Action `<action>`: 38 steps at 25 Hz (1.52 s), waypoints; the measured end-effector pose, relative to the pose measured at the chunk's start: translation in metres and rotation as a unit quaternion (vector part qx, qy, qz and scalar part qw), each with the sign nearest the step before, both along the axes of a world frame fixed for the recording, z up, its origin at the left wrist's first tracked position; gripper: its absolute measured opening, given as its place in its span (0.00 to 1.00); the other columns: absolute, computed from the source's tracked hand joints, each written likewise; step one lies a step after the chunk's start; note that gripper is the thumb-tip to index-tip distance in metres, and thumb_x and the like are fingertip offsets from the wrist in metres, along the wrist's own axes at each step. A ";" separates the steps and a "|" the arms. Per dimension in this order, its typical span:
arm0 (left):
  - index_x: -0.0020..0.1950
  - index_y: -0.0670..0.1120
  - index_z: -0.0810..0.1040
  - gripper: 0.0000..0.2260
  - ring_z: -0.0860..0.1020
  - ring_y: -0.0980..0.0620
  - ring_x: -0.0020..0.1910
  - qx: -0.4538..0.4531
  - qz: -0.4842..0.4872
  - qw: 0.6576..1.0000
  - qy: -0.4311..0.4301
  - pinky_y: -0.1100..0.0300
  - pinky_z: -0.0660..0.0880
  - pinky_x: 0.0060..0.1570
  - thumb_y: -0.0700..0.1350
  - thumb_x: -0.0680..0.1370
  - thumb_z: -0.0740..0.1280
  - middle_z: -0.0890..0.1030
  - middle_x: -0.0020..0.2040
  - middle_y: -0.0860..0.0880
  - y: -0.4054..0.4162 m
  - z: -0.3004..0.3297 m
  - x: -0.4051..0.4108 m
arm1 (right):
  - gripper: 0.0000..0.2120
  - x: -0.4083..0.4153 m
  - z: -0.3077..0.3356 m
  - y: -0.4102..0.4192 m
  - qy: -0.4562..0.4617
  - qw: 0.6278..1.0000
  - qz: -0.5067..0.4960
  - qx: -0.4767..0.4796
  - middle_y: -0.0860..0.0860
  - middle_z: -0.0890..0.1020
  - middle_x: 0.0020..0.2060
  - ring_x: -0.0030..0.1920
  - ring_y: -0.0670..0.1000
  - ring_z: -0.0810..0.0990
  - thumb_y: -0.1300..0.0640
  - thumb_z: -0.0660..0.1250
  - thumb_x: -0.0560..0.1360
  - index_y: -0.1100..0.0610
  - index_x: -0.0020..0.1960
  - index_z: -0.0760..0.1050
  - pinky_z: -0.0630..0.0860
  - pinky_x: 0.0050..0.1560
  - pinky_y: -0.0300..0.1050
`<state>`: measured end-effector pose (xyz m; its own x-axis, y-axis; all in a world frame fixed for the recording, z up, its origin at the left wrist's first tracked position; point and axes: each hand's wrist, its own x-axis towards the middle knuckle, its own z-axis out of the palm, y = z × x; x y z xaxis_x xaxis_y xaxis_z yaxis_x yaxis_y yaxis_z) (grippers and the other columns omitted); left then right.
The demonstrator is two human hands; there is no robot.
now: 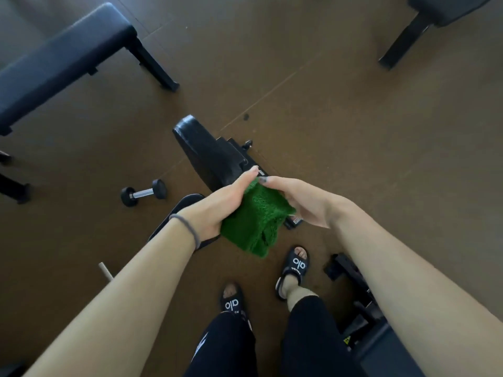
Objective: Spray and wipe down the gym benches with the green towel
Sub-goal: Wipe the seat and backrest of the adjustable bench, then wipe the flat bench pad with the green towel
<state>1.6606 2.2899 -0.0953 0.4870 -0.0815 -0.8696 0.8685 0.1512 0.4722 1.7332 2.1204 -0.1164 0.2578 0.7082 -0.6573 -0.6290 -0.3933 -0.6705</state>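
Note:
A folded green towel hangs between my two hands at the middle of the view. My left hand grips its left edge, thumb on top. My right hand pinches its upper right side with the fingers curled under. Below the towel stands a black adjustable bench, its glossy pad tilted up toward the left. A flat black bench stands at the upper left. A third bench's end shows at the top right. No spray bottle is in view.
A small black dumbbell lies on the brown floor left of my hands. My feet in black slides stand below the towel. A black metal frame sits at my right leg. Another frame's feet show at the left edge.

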 end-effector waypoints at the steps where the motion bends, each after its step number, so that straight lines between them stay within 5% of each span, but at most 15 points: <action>1: 0.64 0.46 0.83 0.33 0.85 0.43 0.57 -0.004 -0.025 1.000 0.006 0.46 0.78 0.65 0.72 0.78 0.60 0.86 0.58 0.44 -0.002 0.010 0.010 | 0.17 0.007 0.008 -0.009 0.000 1.000 0.000 0.001 0.50 0.85 0.61 0.62 0.51 0.83 0.47 0.59 0.85 0.54 0.68 0.77 0.75 0.67 0.50; 6: 0.62 0.49 0.81 0.27 0.85 0.46 0.55 0.069 -0.156 0.985 -0.013 0.45 0.79 0.64 0.70 0.78 0.63 0.86 0.56 0.47 -0.028 0.041 0.068 | 0.04 0.055 0.032 -0.052 0.002 0.995 -0.094 -0.027 0.53 0.84 0.46 0.47 0.51 0.85 0.60 0.68 0.80 0.58 0.49 0.74 0.81 0.49 0.47; 9: 0.66 0.50 0.76 0.23 0.84 0.48 0.58 0.081 -0.174 0.981 -0.037 0.46 0.79 0.63 0.61 0.76 0.73 0.84 0.60 0.48 -0.041 0.051 0.100 | 0.04 0.089 0.042 -0.073 -0.017 0.996 -0.083 -0.039 0.57 0.83 0.50 0.50 0.56 0.83 0.58 0.67 0.79 0.58 0.52 0.75 0.80 0.55 0.52; 13: 0.66 0.46 0.74 0.20 0.83 0.44 0.58 0.078 -0.175 0.980 -0.050 0.43 0.80 0.62 0.44 0.76 0.75 0.81 0.61 0.42 -0.044 0.057 0.131 | 0.05 0.127 0.056 -0.075 -0.029 0.996 -0.063 -0.064 0.55 0.85 0.50 0.49 0.55 0.86 0.57 0.65 0.79 0.57 0.51 0.78 0.79 0.50 0.49; 19: 0.62 0.49 0.75 0.24 0.82 0.46 0.55 0.203 -0.202 0.950 -0.124 0.46 0.82 0.57 0.51 0.71 0.80 0.80 0.58 0.47 -0.022 0.063 0.177 | 0.16 0.175 0.066 -0.043 -0.066 0.994 -0.015 -0.086 0.56 0.86 0.57 0.56 0.56 0.86 0.53 0.71 0.80 0.58 0.65 0.78 0.81 0.62 0.56; 25: 0.64 0.48 0.73 0.21 0.81 0.45 0.57 0.171 -0.179 0.958 -0.144 0.44 0.81 0.59 0.37 0.74 0.74 0.79 0.59 0.46 0.023 0.070 0.220 | 0.13 0.220 0.079 -0.006 -0.129 0.987 -0.046 -0.090 0.53 0.87 0.54 0.56 0.54 0.86 0.55 0.72 0.78 0.55 0.62 0.81 0.80 0.63 0.58; 29: 0.63 0.48 0.74 0.18 0.78 0.54 0.52 0.257 -0.175 0.932 -0.186 0.58 0.78 0.48 0.38 0.75 0.71 0.79 0.56 0.51 0.043 0.074 0.254 | 0.11 0.259 0.083 0.020 -0.183 0.977 -0.054 -0.094 0.53 0.87 0.53 0.55 0.53 0.86 0.55 0.75 0.77 0.55 0.58 0.81 0.82 0.60 0.56; 35: 0.56 0.50 0.77 0.10 0.81 0.50 0.48 0.317 -0.188 0.908 -0.202 0.58 0.79 0.42 0.42 0.76 0.70 0.80 0.50 0.49 0.056 0.061 0.325 | 0.13 0.351 0.078 0.053 -0.301 0.942 0.109 -0.100 0.55 0.86 0.48 0.50 0.55 0.86 0.56 0.75 0.73 0.54 0.56 0.78 0.83 0.51 0.51; 38: 0.55 0.52 0.78 0.08 0.81 0.53 0.47 0.356 -0.161 0.898 -0.203 0.61 0.77 0.40 0.45 0.76 0.69 0.81 0.49 0.52 0.052 0.060 0.368 | 0.24 0.410 0.076 0.070 -0.341 0.901 0.256 -0.086 0.44 0.82 0.52 0.52 0.46 0.82 0.52 0.78 0.69 0.45 0.63 0.76 0.79 0.51 0.43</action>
<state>2.0283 2.3417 -0.0358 0.8268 0.2304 -0.5132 0.5469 -0.5429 0.6373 2.1431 2.1899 -0.0405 0.3117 0.7518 -0.5811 0.1990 -0.6496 -0.7338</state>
